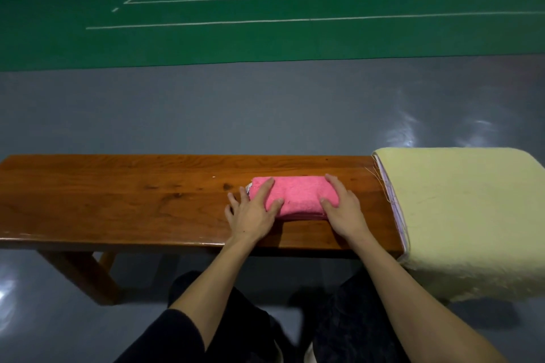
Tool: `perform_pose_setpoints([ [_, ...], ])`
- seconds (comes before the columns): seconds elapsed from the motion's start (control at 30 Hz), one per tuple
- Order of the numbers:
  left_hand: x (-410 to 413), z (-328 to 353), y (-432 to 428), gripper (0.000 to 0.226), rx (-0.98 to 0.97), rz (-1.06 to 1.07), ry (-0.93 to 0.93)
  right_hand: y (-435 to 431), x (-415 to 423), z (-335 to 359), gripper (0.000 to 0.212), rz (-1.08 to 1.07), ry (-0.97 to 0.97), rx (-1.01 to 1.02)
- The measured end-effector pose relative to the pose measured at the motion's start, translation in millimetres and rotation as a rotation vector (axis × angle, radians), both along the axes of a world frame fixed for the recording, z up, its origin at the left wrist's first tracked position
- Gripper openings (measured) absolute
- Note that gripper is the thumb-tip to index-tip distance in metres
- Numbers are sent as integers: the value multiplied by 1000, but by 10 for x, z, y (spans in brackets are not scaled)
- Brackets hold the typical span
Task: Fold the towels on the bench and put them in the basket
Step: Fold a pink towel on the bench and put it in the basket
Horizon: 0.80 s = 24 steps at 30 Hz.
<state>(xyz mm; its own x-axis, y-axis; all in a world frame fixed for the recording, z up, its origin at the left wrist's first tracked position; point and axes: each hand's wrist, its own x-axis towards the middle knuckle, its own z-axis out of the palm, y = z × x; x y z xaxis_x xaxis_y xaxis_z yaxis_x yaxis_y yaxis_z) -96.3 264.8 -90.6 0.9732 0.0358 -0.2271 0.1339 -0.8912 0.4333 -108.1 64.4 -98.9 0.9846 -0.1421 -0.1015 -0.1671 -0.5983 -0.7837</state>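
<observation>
Pink terry towel (298, 194): folded into a thick, compact rectangle, long side running left to right. It lies flat on the long brown varnished wooden bench (118, 200), right of the bench's middle and nearer the far edge than the near one. Stacked layers show along its near edge. A small pale scrap shows at its left end, too small to identify.

Left hand (253, 212): fingers straight and spread, resting over the towel's left end. The forefinger and thumb lie on top of the pink cloth; the outer fingers reach past it onto the bare wood. It grips nothing.

Right hand (343, 209): fingers nearly straight, laid flat against the towel's right end with the thumb on its top. It too presses rather than grips.

Pale yellow fleecy cloth (472, 215): draped over a bulky square form at the bench's right end and hanging down its near side. What lies beneath cannot be told. Thin lilac layered edges (395, 206) and loose threads show along its left side.

Surroundings: glossy grey floor (206, 112) under and beyond the bench; green sports court (265, 38) with white lines (295, 20) farther off. Dark trousers (354, 318) and a dark sleeve (177, 339) show at the bottom.
</observation>
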Motion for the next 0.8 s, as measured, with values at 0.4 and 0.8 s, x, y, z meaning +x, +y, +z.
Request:
perform_pose_setpoints([
  [0.4, -76, 89, -22, 48, -687, 161, -237, -33, -112, 54, 68, -55, -114, 306],
  [0.8, -568, 322, 570, 51, -788, 316, -421, 450, -96, 348, 65, 174, -179, 470],
])
